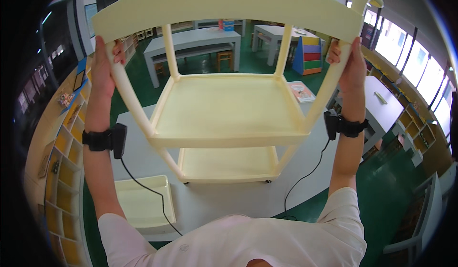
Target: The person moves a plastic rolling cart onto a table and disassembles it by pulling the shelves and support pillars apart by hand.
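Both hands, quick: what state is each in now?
Left hand: closed around the near left cream post.
Right hand: closed around the near right cream post.

cart (229, 105) cream; table (229, 202) pale grey; floor (386, 195) green; wrist straps (98, 141) black; shirt (224, 240) whitish; rack (311, 54) multicolour-striped

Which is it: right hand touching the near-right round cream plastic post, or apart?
Touching: the head view shows the right hand wrapped around the post.
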A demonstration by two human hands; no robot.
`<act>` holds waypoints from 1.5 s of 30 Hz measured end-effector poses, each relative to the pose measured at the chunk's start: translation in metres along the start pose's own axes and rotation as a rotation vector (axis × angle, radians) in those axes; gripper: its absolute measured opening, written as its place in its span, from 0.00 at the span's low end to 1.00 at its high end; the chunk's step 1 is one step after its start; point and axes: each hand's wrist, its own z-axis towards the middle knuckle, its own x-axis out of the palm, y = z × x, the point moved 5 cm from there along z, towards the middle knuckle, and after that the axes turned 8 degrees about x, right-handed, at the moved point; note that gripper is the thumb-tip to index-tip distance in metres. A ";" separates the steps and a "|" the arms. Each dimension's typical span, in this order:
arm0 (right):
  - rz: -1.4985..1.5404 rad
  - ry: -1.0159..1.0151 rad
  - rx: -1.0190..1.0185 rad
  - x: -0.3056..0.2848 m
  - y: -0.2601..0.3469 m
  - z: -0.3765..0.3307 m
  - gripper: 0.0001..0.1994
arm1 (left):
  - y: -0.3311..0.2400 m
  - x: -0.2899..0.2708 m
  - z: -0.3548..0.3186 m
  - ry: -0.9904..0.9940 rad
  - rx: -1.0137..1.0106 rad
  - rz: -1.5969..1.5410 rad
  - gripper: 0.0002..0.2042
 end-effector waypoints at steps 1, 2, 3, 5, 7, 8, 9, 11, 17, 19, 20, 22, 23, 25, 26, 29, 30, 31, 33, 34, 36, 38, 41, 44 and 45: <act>0.004 -0.019 0.014 -0.005 -0.002 0.003 0.24 | -0.002 0.000 0.000 -0.003 0.000 0.006 0.19; -0.005 -0.021 -0.003 -0.004 0.001 0.003 0.23 | -0.006 0.004 0.000 0.000 0.003 0.012 0.20; -0.014 -0.023 -0.012 -0.002 0.002 0.003 0.23 | -0.003 0.002 0.002 -0.008 -0.010 0.044 0.22; 0.054 -0.058 0.011 -0.002 -0.002 0.005 0.22 | -0.002 0.002 0.002 -0.065 -0.028 0.069 0.22; 0.075 -0.042 0.013 0.000 0.000 0.004 0.22 | -0.005 0.005 0.003 -0.056 -0.013 0.163 0.24; 0.079 -0.034 0.021 -0.001 0.001 0.005 0.22 | -0.005 0.010 0.005 -0.062 -0.022 0.161 0.24; 0.058 -0.043 0.000 -0.001 0.004 0.005 0.21 | -0.006 0.011 0.006 -0.067 -0.032 0.158 0.24; 0.036 -0.051 -0.018 0.000 0.004 0.005 0.21 | -0.008 0.008 0.006 -0.075 -0.041 0.184 0.26; 0.044 -0.008 -0.007 0.004 0.002 0.007 0.20 | -0.005 0.002 0.010 0.003 -0.085 0.111 0.28; 0.072 0.032 -0.003 -0.001 0.005 0.007 0.20 | -0.006 0.002 0.006 0.048 -0.085 0.063 0.27; 0.131 0.194 0.011 -0.002 0.007 0.006 0.18 | -0.006 0.008 0.005 0.035 -0.033 0.051 0.25; 0.141 0.206 -0.023 -0.008 0.002 0.006 0.18 | -0.002 -0.001 0.004 0.083 0.035 0.035 0.24; 0.144 0.215 -0.066 -0.009 0.003 0.005 0.18 | -0.001 -0.002 0.003 0.085 0.032 0.034 0.24; 0.195 0.282 -0.081 -0.010 0.000 0.006 0.18 | -0.003 -0.002 0.002 0.101 0.106 0.069 0.23; 0.142 0.267 -0.087 -0.010 0.001 0.005 0.19 | -0.004 -0.003 0.001 0.102 0.102 0.069 0.23; 0.042 0.236 -0.104 -0.008 0.008 0.004 0.19 | -0.006 0.000 0.004 0.137 0.100 0.072 0.22; -0.007 0.223 -0.116 -0.007 0.010 0.003 0.20 | -0.006 0.002 0.005 0.129 0.094 0.064 0.22; -0.010 0.217 -0.115 -0.007 0.009 0.004 0.20 | -0.006 0.004 0.006 0.122 0.088 0.056 0.21; -0.008 0.116 -0.057 -0.010 0.006 0.007 0.21 | -0.001 -0.004 0.006 0.085 0.023 -0.048 0.21; -0.007 0.047 -0.049 -0.007 0.005 0.005 0.23 | -0.002 -0.002 0.006 0.120 0.051 -0.043 0.21; 0.011 0.073 -0.011 -0.007 0.005 0.008 0.25 | -0.004 -0.001 0.002 0.072 0.020 -0.019 0.22; -0.002 0.089 -0.010 -0.013 0.007 0.012 0.25 | -0.004 0.004 0.003 0.065 0.005 -0.011 0.22; 0.021 0.139 0.030 -0.014 0.011 0.014 0.26 | -0.004 0.009 0.004 0.068 -0.005 -0.031 0.22; -0.007 0.013 0.095 -0.008 0.012 0.010 0.25 | -0.004 0.008 0.007 0.028 -0.044 0.027 0.23; -0.001 0.015 0.099 -0.004 0.007 0.012 0.25 | -0.005 0.006 0.007 0.026 -0.046 0.034 0.23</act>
